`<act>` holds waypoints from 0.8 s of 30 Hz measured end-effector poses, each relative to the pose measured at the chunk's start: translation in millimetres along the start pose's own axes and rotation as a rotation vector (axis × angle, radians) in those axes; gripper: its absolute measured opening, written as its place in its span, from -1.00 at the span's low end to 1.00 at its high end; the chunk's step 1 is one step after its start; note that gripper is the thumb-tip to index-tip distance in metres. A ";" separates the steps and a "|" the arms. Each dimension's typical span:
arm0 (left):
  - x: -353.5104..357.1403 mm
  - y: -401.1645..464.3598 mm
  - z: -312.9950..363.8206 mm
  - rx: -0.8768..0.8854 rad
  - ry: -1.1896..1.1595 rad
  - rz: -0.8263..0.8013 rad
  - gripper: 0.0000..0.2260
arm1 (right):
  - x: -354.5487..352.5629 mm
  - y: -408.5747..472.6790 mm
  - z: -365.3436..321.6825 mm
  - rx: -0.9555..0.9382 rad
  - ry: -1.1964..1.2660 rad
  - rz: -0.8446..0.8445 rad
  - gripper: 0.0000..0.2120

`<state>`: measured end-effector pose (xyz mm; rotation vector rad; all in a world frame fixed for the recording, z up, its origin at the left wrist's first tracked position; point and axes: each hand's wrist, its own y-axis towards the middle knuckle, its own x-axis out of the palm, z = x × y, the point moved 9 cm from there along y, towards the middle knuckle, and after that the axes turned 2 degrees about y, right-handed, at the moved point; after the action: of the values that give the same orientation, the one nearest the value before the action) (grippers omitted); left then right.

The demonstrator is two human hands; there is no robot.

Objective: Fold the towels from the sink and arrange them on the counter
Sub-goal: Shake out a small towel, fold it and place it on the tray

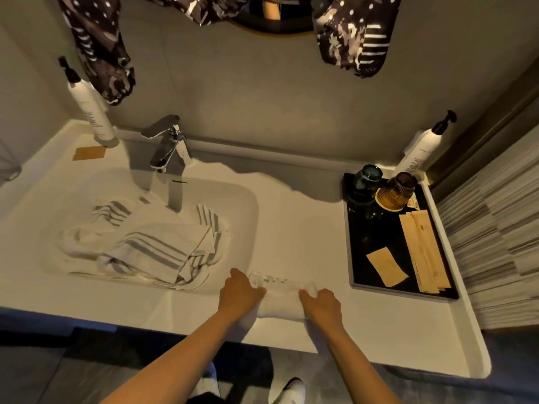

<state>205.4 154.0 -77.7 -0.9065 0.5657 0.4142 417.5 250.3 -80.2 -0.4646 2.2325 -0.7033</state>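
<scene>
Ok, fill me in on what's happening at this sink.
A person stands at a bathroom counter folding a white towel on it, just right of the sink. The left hand and right hand each grip one end of the towel, which lies flat on the counter near its front edge. A heap of striped towels sits unfolded in the sink under the faucet. No finished folded towel is visible elsewhere on the counter.
</scene>
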 end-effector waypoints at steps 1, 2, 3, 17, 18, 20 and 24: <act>-0.6 1.7 -0.4 -0.037 -0.032 -0.054 -0.32 | 0.6 -1.4 -2.2 -0.003 0.072 -0.017 -0.51; 1.0 4.5 -2.5 -0.082 -0.085 -0.128 -0.31 | -1.8 -4.7 -5.6 -0.013 0.136 -0.021 -0.56; 5.2 6.4 -5.7 -0.128 -0.195 -0.209 -0.31 | -6.3 -9.2 -9.2 -0.024 0.192 -0.024 -0.61; 64.7 29.0 222.5 0.327 -0.276 -0.114 -0.63 | -218.3 85.5 -13.6 -0.145 0.358 0.183 -0.85; 67.9 36.0 238.4 0.355 -0.225 -0.072 -0.61 | -231.4 103.5 -14.8 -0.143 0.339 0.205 -0.83; 74.6 50.2 271.5 0.403 -0.163 0.003 -0.59 | -252.7 143.1 -17.3 -0.137 0.327 0.245 -0.80; 73.4 61.0 316.7 0.517 0.062 0.197 -0.52 | -272.4 181.3 -36.8 -0.210 0.179 0.313 -0.60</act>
<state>317.7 456.6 -5.8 -0.3694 0.7783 0.3917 550.3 545.9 -21.9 -0.1480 2.4871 -0.3602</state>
